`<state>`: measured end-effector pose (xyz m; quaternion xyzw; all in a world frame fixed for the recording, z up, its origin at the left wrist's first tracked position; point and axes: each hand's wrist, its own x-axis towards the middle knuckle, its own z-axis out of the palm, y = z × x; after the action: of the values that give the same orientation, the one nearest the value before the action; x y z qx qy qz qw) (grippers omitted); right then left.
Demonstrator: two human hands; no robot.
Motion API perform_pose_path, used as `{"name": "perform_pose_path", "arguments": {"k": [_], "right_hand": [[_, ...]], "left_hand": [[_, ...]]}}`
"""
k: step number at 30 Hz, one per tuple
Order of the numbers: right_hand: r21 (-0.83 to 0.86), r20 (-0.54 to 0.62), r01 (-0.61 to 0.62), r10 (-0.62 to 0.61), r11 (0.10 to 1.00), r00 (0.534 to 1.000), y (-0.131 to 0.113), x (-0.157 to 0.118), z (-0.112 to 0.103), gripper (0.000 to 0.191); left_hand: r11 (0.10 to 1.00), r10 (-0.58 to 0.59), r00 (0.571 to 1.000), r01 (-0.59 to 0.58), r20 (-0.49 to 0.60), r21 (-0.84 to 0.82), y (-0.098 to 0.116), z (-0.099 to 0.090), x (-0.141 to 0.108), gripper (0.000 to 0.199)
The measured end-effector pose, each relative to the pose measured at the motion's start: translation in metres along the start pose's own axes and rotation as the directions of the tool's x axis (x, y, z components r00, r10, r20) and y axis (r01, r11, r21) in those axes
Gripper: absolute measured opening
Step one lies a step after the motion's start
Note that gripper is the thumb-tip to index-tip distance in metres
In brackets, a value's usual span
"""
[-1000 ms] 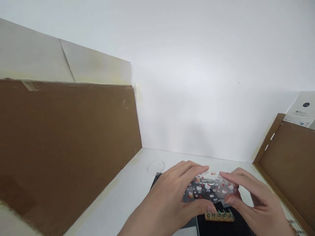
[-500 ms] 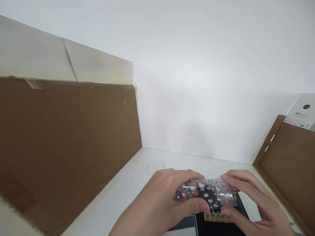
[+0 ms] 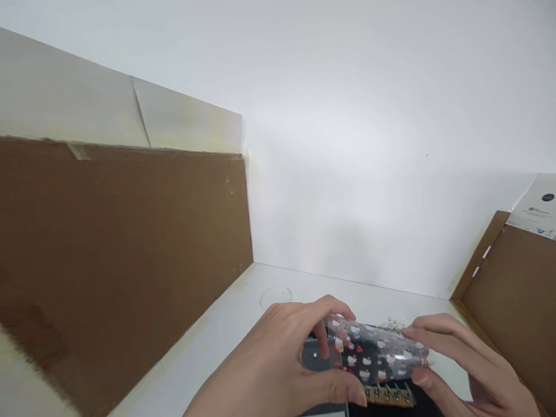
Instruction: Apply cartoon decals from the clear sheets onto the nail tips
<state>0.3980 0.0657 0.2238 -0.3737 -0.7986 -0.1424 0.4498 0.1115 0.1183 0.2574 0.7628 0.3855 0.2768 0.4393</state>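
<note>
My left hand and my right hand grip opposite ends of a clear plastic sheet. It is printed with white cartoon cats and red dots, and it bows between my fingers. Below it lies a tan strip with a row of metal screws and coloured pins, partly hidden by the sheet. Under the strip and my hands is a flat black object, with a grey panel showing beside my left fingers.
The objects lie on a white tabletop with a faint circular mark. A brown cardboard panel stands along the left, and another stands at the right. A printed white paper sits above the right panel, before a white wall.
The plastic sheet has shifted slightly right and lower, and it now hides more of the tan strip. My hands have spread farther apart along it. The view has tilted slightly.
</note>
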Motion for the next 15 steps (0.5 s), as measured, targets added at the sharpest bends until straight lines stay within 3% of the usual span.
{"name": "perform_pose_path", "arguments": {"k": [9, 15], "right_hand": [[0.056, 0.037, -0.008, 0.006, 0.998, 0.999, 0.0058, -0.0057, -0.0028, 0.023], [-0.031, 0.001, 0.001, -0.001, 1.000, 1.000, 0.0062, -0.0104, 0.0018, 0.023]], "left_hand": [[0.996, 0.080, 0.997, -0.081, -0.010, -0.024, -0.0032, 0.0010, 0.0000, 0.039], [0.995, 0.093, 0.996, -0.093, 0.000, -0.035, -0.0026, 0.0009, -0.0012, 0.034]]}}
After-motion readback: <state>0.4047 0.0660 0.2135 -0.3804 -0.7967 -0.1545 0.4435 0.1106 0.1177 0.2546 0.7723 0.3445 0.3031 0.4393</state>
